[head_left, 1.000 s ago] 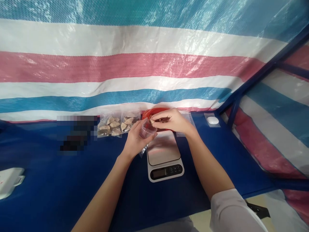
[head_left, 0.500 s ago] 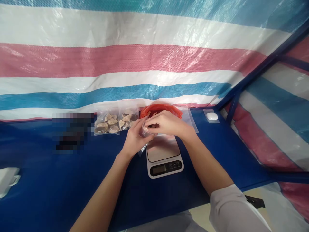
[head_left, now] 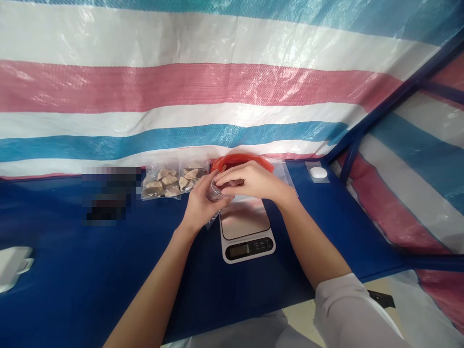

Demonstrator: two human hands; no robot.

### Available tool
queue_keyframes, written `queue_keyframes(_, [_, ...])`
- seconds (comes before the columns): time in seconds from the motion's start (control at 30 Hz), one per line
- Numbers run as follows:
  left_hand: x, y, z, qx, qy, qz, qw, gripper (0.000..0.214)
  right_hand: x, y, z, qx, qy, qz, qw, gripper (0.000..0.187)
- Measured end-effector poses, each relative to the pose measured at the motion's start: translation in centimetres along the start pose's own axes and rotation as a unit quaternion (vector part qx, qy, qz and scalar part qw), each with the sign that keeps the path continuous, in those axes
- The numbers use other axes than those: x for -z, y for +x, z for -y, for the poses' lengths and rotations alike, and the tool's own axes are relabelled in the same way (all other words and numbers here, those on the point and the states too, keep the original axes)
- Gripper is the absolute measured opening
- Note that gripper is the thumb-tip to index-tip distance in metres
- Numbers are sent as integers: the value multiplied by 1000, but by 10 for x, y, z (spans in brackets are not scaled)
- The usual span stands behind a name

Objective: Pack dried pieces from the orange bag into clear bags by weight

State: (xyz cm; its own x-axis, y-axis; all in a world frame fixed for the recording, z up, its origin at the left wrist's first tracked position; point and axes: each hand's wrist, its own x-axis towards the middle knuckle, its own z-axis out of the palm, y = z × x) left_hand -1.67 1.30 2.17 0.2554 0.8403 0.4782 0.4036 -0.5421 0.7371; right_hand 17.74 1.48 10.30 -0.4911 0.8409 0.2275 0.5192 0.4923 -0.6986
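Observation:
My left hand [head_left: 203, 200] is wrapped round a clear plastic bag [head_left: 214, 189], whose mouth faces my right hand. A lower corner of the bag hangs beside the scale. My right hand [head_left: 250, 181] bends over the bag's mouth, fingertips and thumb at its rim; whether anything else is in those fingers is hidden. Just below both hands sits a white kitchen scale [head_left: 248, 237] with a metal plate, nothing visible on it. Behind my right hand stands an open red plastic bag [head_left: 242, 159], its contents mostly covered by the hand.
Two clear bags of pale brown chunks [head_left: 165, 183] lie left of my hands on the blue table [head_left: 145, 261]. Flat clear bags [head_left: 286, 176] lie behind my right wrist. A white oval object [head_left: 318, 173] is at the far right, a white case [head_left: 14, 268] at the left. Striped sheeting closes off the back.
My right fingers have shifted slightly at the bag's mouth, which looks rounder and wider. The left hand keeps its hold. The view has tilted a little.

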Motion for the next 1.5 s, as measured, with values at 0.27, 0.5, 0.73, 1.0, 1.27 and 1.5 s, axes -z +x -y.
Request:
queue_keyframes(0.27, [6,0,3,25,-4,-45,999,63,24,-6,-38,-15,-34,-44,998,18])
queue_keyframes(0.5, [9,0,7,43,0,-59,997,63,14,3,-70,-96,-213,41,971,25])
queue_keyframes(0.73, [7,-1,7,33,12,-60,998,60,-1,7,-72,-86,-259,86,958,43])
queue_keyframes(1.0, [7,-1,5,28,10,-57,998,59,-9,12,-76,-117,-284,68,949,39])
queue_keyframes(1.27, [5,-3,7,38,9,-51,998,59,-5,11,-72,-159,-264,31,951,26])
queue_keyframes(1.5, [4,-4,7,41,9,-42,998,61,-6,14,-77,-201,-283,22,938,26])
